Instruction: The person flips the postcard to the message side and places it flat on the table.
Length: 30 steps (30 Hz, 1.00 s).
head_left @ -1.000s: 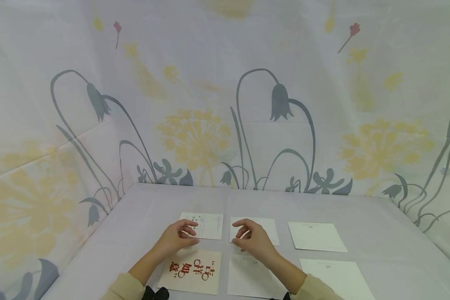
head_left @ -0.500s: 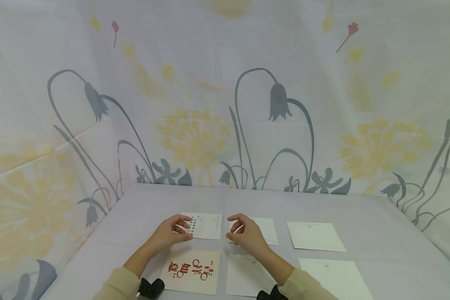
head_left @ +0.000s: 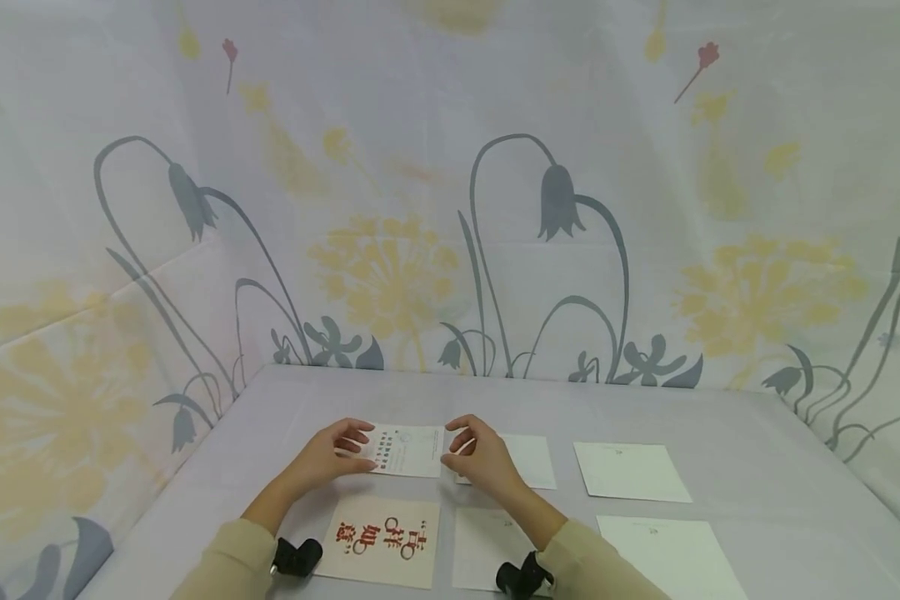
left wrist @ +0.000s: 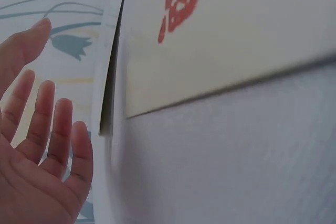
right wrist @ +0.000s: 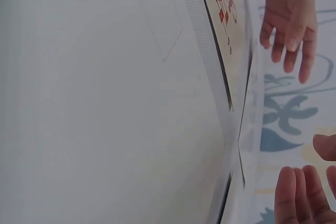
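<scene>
A white card with small blue and black print (head_left: pixel 408 451) lies in the back row at the left, seen in the head view. My left hand (head_left: pixel 328 454) is at its left edge, fingers loosely curved and overlapping that edge in this view. At the card's right edge are the fingertips of my right hand (head_left: pixel 483 457), which partly covers the neighbouring blank card (head_left: pixel 528 461). In the left wrist view the left hand (left wrist: pixel 44 166) has its fingers spread, nothing between them. The right hand (right wrist: pixel 307 198) shows relaxed fingers at the lower right of its wrist view.
In front lies a cream card with red characters (head_left: pixel 382 542), beside a mostly blank card (head_left: pixel 483 546). Two more pale cards (head_left: pixel 633 472) lie to the right, one behind the other. A patterned cloth (head_left: pixel 420 183) hangs behind the table (head_left: pixel 780 467).
Both hands have moved left and slightly away from me. The right hand has gone from over the second back card to the printed card's right edge. The cards stay where they were.
</scene>
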{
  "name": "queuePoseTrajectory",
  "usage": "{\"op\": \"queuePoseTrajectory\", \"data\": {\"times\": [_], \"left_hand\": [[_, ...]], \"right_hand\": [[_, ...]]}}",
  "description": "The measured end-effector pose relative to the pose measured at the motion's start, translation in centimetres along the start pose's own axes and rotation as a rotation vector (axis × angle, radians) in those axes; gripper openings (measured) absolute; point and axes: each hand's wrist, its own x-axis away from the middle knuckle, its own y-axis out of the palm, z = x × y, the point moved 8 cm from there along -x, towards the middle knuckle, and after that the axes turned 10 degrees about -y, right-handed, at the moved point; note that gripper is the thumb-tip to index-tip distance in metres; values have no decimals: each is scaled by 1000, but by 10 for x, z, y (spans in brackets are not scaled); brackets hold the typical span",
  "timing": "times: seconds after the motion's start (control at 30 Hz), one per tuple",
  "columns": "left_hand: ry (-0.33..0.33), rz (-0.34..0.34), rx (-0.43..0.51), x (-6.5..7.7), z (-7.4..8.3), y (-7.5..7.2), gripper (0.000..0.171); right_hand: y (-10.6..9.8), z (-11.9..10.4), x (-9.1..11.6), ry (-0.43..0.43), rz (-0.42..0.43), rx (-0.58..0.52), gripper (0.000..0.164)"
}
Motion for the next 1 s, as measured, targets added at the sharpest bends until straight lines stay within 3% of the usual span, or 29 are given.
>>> {"op": "queuePoseTrajectory", "data": {"times": [0.4, 0.7, 1.0], "left_hand": [[-28, -1, -111, -5, -9, -9, 58], [42, -95, -143, -16, -10, -7, 62], [77, -193, -207, -23, -15, 3, 63]], "right_hand": [[6, -2, -15, -75, -47, 81, 39], [18, 5, -28, -111, -107, 74, 42], [33, 14, -34, -51, -211, 209, 50]]}}
